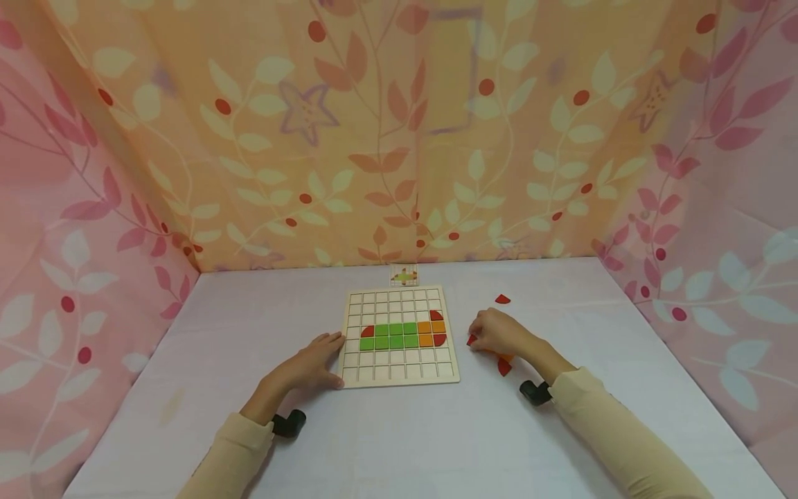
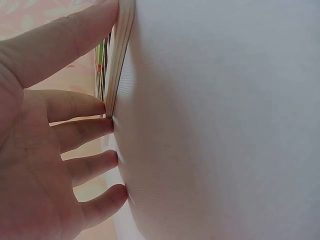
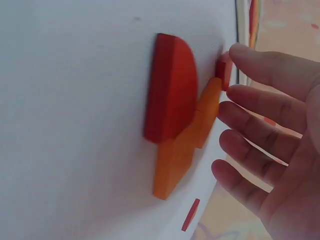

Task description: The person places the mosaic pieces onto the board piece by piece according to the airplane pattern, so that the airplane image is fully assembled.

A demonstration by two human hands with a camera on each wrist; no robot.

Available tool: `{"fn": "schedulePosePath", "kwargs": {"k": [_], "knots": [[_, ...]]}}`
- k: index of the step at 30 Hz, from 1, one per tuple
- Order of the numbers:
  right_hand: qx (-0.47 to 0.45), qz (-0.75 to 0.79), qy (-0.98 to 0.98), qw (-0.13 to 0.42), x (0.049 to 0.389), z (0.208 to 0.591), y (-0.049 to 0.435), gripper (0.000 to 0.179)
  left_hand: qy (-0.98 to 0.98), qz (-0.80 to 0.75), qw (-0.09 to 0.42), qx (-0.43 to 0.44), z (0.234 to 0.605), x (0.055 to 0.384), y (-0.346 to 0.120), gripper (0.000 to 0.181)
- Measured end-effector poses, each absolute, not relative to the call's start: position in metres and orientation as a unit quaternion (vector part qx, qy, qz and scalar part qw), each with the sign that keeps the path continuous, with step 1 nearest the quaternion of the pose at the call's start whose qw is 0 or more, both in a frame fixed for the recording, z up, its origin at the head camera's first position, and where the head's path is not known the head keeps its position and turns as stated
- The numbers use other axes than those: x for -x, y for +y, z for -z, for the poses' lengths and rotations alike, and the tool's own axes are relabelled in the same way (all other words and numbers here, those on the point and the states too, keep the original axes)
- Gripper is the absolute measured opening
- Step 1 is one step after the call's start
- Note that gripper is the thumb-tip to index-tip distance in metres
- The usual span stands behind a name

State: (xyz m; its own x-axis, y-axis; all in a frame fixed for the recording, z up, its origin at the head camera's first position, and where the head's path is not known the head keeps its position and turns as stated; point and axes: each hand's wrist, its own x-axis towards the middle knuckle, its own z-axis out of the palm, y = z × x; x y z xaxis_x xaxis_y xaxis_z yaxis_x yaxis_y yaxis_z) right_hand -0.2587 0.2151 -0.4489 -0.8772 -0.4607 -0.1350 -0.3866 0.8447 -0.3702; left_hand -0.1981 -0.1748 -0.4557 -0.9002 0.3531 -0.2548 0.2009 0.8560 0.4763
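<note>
On brd (image 1: 397,360): 7 grn sqs (image 1: 396,330), 3 reds (image 1: 440,339)

The pale gridded board (image 1: 399,371) lay near the counter's (image 1: 399,443) far edge, its cells bearing seven green squares (image 1: 396,329), three orange squares (image 1: 424,327) and three red quarters (image 1: 368,332). Towards the counter's right edge, one loose quarter (image 1: 472,340) was pinched in the right grip (image 1: 499,334); another (image 1: 502,299) lay nearer the far edge; a third (image 3: 182,95) met two orange pieces (image 3: 172,167).
</note>
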Motion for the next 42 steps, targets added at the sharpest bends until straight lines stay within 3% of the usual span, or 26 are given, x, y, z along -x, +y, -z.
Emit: {"fn": "schedulePosePath", "kwargs": {"k": [21, 42], "knots": [[0.172, 0.15, 0.967, 0.11, 0.2589, 0.4498, 0.2124, 0.033, 0.951, -0.218, 0.171, -0.139, 0.4573, 0.2009, -0.174, 0.092], [0.14, 0.154, 0.972, 0.109, 0.2544, 0.4507, 0.2102, 0.029, 0.948, -0.227, 0.172, -0.14, 0.4564, 0.1985, -0.1745, 0.092]]}}
